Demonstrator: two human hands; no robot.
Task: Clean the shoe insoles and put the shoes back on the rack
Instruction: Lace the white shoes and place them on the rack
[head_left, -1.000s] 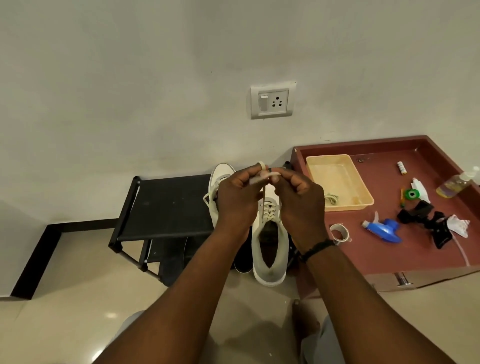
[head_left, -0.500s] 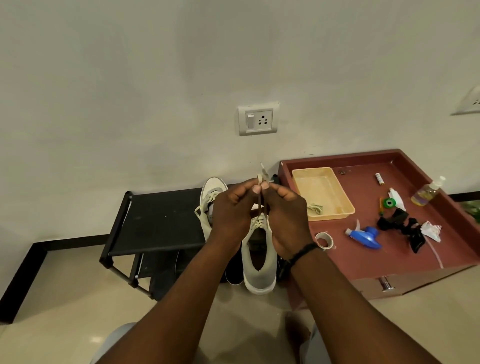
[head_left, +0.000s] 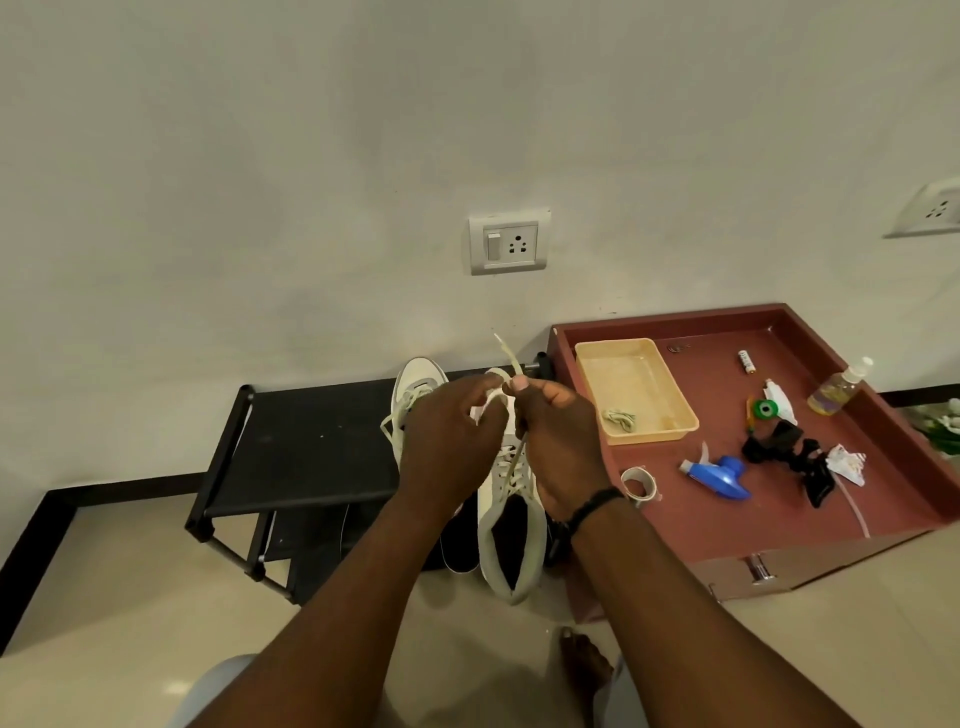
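Two off-white sneakers stand on the black shoe rack (head_left: 311, 452) against the wall. The right shoe (head_left: 511, 540) points away from me, heel toward me, its opening dark. The left shoe (head_left: 415, 384) is partly hidden behind my left hand (head_left: 452, 441). Both hands are raised over the right shoe. My right hand (head_left: 558, 441) pinches the pale shoelace (head_left: 506, 353), whose free end sticks up above my fingers. My left hand holds a loop of the same lace. A dark insole (head_left: 460, 540) lies between the shoes, mostly covered by my forearm.
A low maroon tray table (head_left: 883, 525) stands right of the rack. On it are a yellow plastic tray (head_left: 636, 395), a blue spray head (head_left: 719, 475), a tape roll (head_left: 639, 483), a clear liquid bottle (head_left: 836, 389), black clips and crumpled paper. A wall socket (head_left: 509, 241) is above.
My hands have parted slightly, drawing the lace into a loop with its end standing up. The camera has tilted up, so everything sits lower in view.
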